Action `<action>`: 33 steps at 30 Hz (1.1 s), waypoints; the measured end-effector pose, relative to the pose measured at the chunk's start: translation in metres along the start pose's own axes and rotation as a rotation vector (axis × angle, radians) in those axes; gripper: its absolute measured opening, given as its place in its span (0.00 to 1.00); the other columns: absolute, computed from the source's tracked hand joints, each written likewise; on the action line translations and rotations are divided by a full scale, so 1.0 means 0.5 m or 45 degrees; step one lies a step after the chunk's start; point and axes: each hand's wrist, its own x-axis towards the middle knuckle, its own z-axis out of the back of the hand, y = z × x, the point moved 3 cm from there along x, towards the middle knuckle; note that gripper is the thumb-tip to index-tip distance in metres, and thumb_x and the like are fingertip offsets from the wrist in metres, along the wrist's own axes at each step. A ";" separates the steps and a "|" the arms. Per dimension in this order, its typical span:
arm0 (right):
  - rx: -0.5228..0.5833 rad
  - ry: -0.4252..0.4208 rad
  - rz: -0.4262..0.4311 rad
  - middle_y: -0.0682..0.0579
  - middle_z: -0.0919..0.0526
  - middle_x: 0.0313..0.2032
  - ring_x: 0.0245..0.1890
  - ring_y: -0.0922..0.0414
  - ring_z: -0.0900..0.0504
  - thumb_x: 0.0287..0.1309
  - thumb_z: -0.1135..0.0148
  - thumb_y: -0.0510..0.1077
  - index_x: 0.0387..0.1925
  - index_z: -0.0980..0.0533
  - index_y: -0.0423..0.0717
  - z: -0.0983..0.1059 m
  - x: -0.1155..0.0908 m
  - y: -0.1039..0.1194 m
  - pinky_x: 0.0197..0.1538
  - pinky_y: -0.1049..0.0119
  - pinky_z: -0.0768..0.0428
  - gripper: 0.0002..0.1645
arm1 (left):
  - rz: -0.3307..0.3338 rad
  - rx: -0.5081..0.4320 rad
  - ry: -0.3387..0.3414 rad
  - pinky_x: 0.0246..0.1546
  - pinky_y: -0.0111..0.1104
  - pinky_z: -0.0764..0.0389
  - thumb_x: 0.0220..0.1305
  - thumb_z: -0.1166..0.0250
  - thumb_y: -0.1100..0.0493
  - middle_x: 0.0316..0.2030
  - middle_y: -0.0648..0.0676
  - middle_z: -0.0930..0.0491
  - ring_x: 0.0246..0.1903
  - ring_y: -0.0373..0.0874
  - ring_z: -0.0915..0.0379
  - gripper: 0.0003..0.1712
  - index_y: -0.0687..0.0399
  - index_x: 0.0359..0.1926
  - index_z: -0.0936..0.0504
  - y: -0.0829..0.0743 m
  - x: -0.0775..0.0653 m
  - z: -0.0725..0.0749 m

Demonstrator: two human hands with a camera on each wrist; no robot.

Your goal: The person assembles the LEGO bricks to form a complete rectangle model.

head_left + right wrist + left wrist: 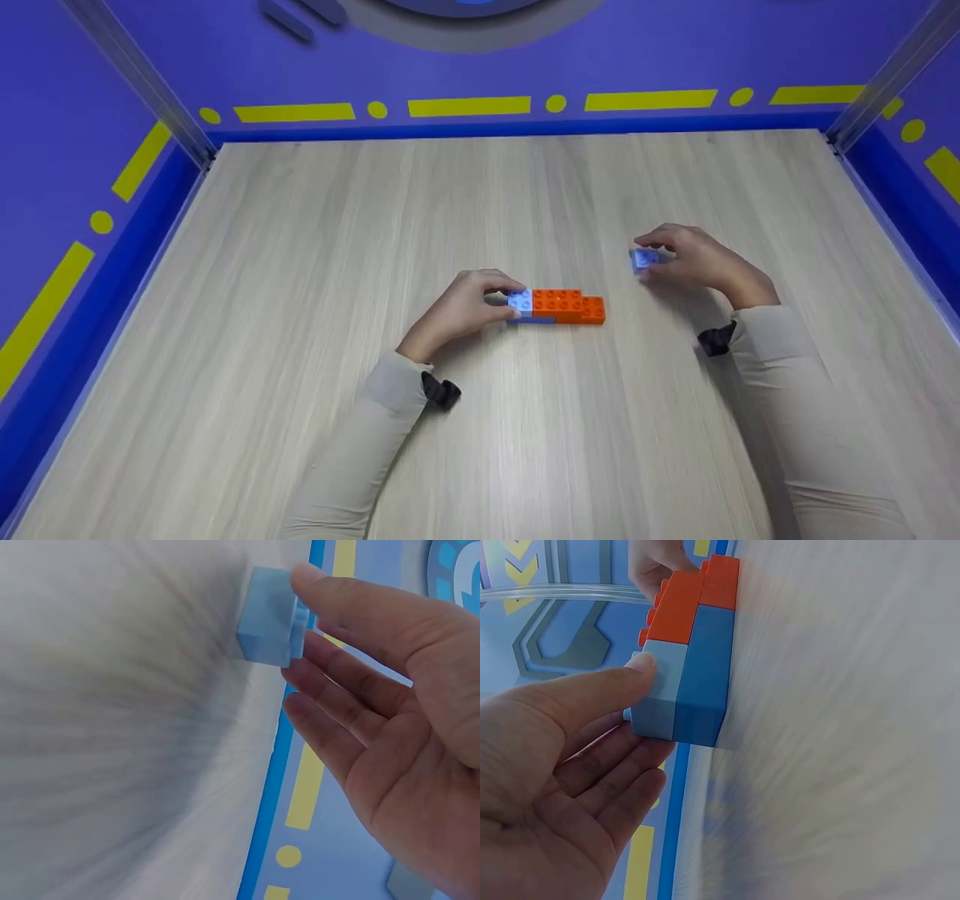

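Near the middle of the table, my left hand point(471, 304) pinches the light blue end brick point(660, 686) of a low two-layer assembly. Orange bricks point(556, 301) continue that assembly to the right, over a darker blue brick point(705, 675) at its lower left. The assembly's underside lies along the tabletop. Farther right and slightly back, my right hand point(697, 259) holds a separate light blue brick point(268, 619) between thumb and fingertips. This brick's studs face the palm in the right wrist view. A gap of bare tabletop separates it from the assembly.
A pale wood-grain table point(337, 225) spreads around both hands. Blue panels point(480, 75) with yellow dashes and dots wall in the back and both sides. Black wrist cameras point(441, 391) sit at the cuffs of light sleeves.
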 end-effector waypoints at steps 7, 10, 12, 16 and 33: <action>-0.009 0.012 -0.025 0.35 0.26 0.58 0.57 0.41 0.28 0.56 0.34 0.38 0.60 0.28 0.35 -0.005 0.003 -0.003 0.61 0.42 0.31 0.30 | -0.028 0.000 -0.019 0.57 0.35 0.24 0.58 0.32 0.65 0.51 0.53 0.20 0.53 0.45 0.24 0.18 0.56 0.51 0.17 -0.001 0.000 0.003; -0.010 0.000 -0.031 0.35 0.25 0.56 0.55 0.41 0.27 0.56 0.34 0.37 0.59 0.27 0.35 -0.006 0.006 -0.005 0.61 0.42 0.30 0.28 | -0.035 0.006 -0.025 0.57 0.34 0.24 0.58 0.32 0.65 0.50 0.53 0.19 0.51 0.44 0.24 0.18 0.56 0.51 0.16 -0.001 0.000 0.004; -0.008 0.000 -0.025 0.35 0.24 0.55 0.55 0.41 0.26 0.56 0.35 0.36 0.59 0.27 0.34 -0.007 0.007 -0.007 0.60 0.42 0.29 0.27 | -0.029 0.005 -0.025 0.57 0.34 0.24 0.57 0.32 0.65 0.50 0.52 0.19 0.51 0.44 0.24 0.18 0.56 0.51 0.16 -0.002 0.000 0.004; -0.005 -0.007 -0.005 0.35 0.23 0.54 0.54 0.41 0.26 0.56 0.35 0.36 0.58 0.26 0.33 -0.008 0.008 -0.009 0.59 0.43 0.28 0.26 | -0.017 0.002 -0.025 0.57 0.35 0.24 0.57 0.32 0.65 0.50 0.52 0.19 0.52 0.44 0.24 0.18 0.55 0.51 0.17 -0.003 0.000 0.005; -0.010 -0.067 0.071 0.37 0.20 0.50 0.49 0.44 0.23 0.55 0.34 0.36 0.54 0.23 0.33 -0.010 0.006 -0.010 0.56 0.45 0.25 0.24 | 0.004 -0.018 -0.034 0.60 0.35 0.26 0.58 0.32 0.65 0.51 0.52 0.20 0.54 0.44 0.25 0.19 0.55 0.52 0.17 0.002 -0.001 0.004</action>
